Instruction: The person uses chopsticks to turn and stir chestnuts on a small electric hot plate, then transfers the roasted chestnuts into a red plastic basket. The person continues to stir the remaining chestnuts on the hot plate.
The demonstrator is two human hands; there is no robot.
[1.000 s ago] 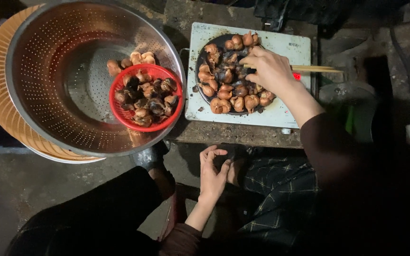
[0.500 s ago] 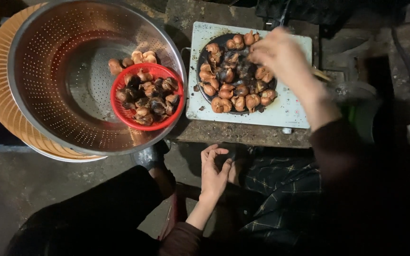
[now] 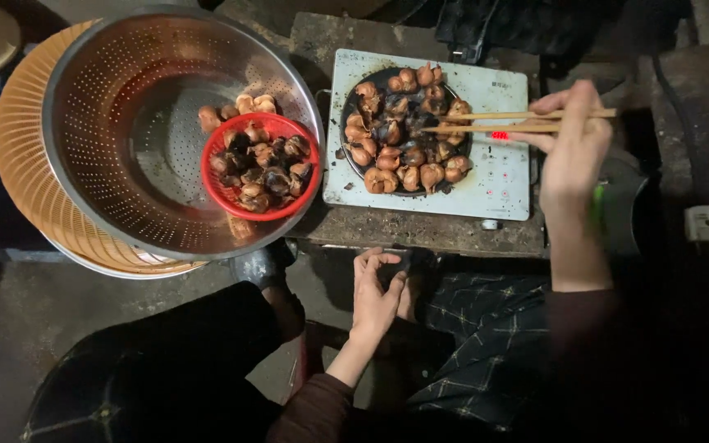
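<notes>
Dark, dirty ground is seen under a low stone slab [image 3: 420, 234]. On the slab a white cooker [image 3: 502, 176] is set, with brown chestnuts [image 3: 404, 131] piled on its round black plate. Wooden chopsticks [image 3: 519, 121] are pinched in the right hand [image 3: 572, 148], and their tips are pointed away from the fingers at the chestnuts. Nothing is held in the left hand [image 3: 375, 295], kept loosely curled, below the slab. Farther left, a red basket [image 3: 260, 168] of chestnuts is seen inside a big metal strainer [image 3: 125, 123].

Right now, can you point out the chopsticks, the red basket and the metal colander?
chopsticks [image 3: 502, 121]: head view, middle of the two sticks, over the cooker.
red basket [image 3: 307, 182]: head view, right rim.
metal colander [image 3: 108, 139]: head view, bare perforated inner wall, left side.
</notes>
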